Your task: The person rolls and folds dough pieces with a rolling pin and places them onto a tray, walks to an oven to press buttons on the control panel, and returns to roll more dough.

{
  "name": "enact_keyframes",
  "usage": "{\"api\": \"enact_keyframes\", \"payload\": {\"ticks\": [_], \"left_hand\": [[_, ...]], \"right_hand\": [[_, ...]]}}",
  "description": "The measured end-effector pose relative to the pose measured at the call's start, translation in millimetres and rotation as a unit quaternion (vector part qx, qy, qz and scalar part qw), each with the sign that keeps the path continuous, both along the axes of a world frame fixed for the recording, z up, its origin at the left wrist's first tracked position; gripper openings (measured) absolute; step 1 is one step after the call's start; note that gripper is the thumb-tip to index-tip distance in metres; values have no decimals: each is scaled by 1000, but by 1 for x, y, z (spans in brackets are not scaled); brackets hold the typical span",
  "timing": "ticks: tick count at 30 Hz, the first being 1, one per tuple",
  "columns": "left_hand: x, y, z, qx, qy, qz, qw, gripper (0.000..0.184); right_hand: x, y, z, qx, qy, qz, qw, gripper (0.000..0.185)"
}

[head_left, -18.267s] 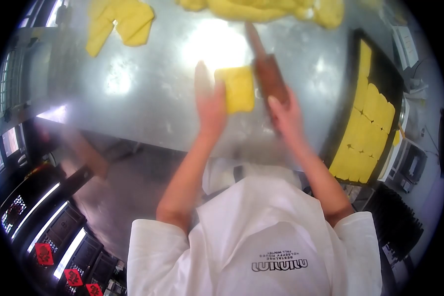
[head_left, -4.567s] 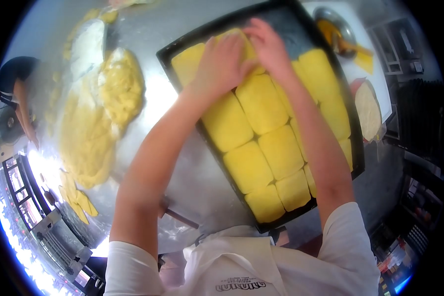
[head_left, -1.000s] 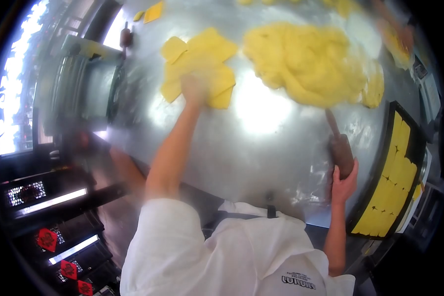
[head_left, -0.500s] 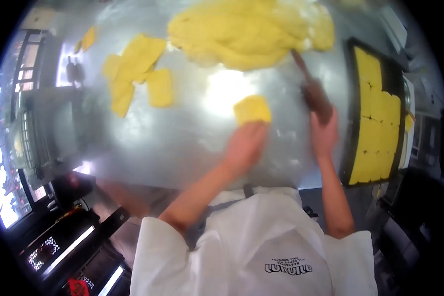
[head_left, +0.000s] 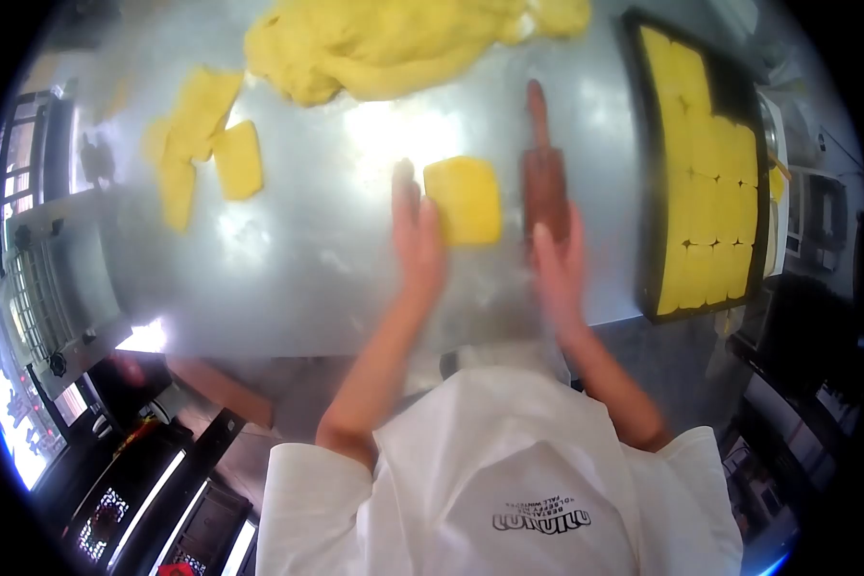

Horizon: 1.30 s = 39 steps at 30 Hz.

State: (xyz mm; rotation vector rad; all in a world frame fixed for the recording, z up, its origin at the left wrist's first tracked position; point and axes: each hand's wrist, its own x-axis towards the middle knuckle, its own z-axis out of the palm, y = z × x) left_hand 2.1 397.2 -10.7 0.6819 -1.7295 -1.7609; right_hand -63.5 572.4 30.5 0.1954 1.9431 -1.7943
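Observation:
A square yellow dough piece (head_left: 464,201) lies flat on the metal table (head_left: 307,259). My left hand (head_left: 419,226) is at its left edge, upright with fingers stretched out. To the right of the piece, my right hand (head_left: 559,252) grips the near end of a brown rolling pin (head_left: 545,187), whose thin far handle points away from me. Several overlapping flat dough pieces (head_left: 197,120) lie at the left, with one square piece (head_left: 238,160) beside them.
A big mound of yellow dough (head_left: 374,43) spreads along the far part of the table. At the right stands a black tray (head_left: 650,182) with rows of yellow dough squares (head_left: 715,211). Another person's arm (head_left: 223,392) shows at the lower left.
My left hand has let go of the near edge of the square and moved to its left side, its fingers now straight. The rolling pin and my right hand have come closer to the square.

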Motion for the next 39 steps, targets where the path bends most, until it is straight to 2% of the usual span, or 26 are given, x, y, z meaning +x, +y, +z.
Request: {"api": "enact_keyframes", "payload": {"ticks": [1,4,7,10,13,14,17,19,21,23,24,25,27,28,29,31,32,35,38,39], "left_hand": [[-1,9,-9,7,11,6,1000,58],[-7,19,4,30,-1,20,999,56],[-5,16,18,66,-8,25,997,52],[-6,20,4,63,9,44,997,50],[-7,11,5,48,-55,66,995,51],[-5,5,3,21,-62,65,996,50],[6,-18,-6,-48,-88,56,993,49],[11,-34,-3,-80,-105,52,990,48],[14,-50,28,-200,-122,61,970,41],[16,-69,37,-282,-111,52,951,37],[8,-73,39,-375,-55,82,922,22],[1,-75,36,-429,-92,48,897,21],[-5,-76,25,-526,-168,-23,834,31],[-5,-76,20,-569,-207,-58,794,40],[-11,-78,20,-563,-237,-61,789,40],[-23,-82,29,-548,-299,-67,778,42],[-19,-78,32,-540,-290,-66,787,43],[24,-67,-4,-540,-291,-71,787,47],[39,-49,-9,-529,-273,-44,803,47],[40,-51,-10,-535,-274,-47,798,46]], "right_hand": [[10,-6,0,-21,-37,-9,999,63],[26,-25,-1,-82,-67,-16,994,64],[17,-13,7,-86,-145,10,986,63],[0,2,14,-52,-158,57,984,64],[-20,27,-18,2,16,72,997,63],[-31,34,-16,70,148,113,980,64],[-58,46,18,278,149,194,929,67],[-70,50,14,276,185,209,920,69],[-79,47,21,285,217,250,900,67],[-90,36,33,263,288,369,844,65],[-95,29,36,251,321,423,809,64],[-99,16,36,249,312,446,801,65],[-105,-15,31,245,289,497,781,65],[-116,-26,16,267,317,478,775,67],[-127,-37,1,288,347,457,767,69],[-134,-50,11,291,330,428,789,71],[-131,-50,15,292,317,416,801,72],[-96,-12,3,251,397,439,766,69],[-81,-4,12,256,421,454,743,69],[-82,-8,10,262,384,439,769,71]]}}
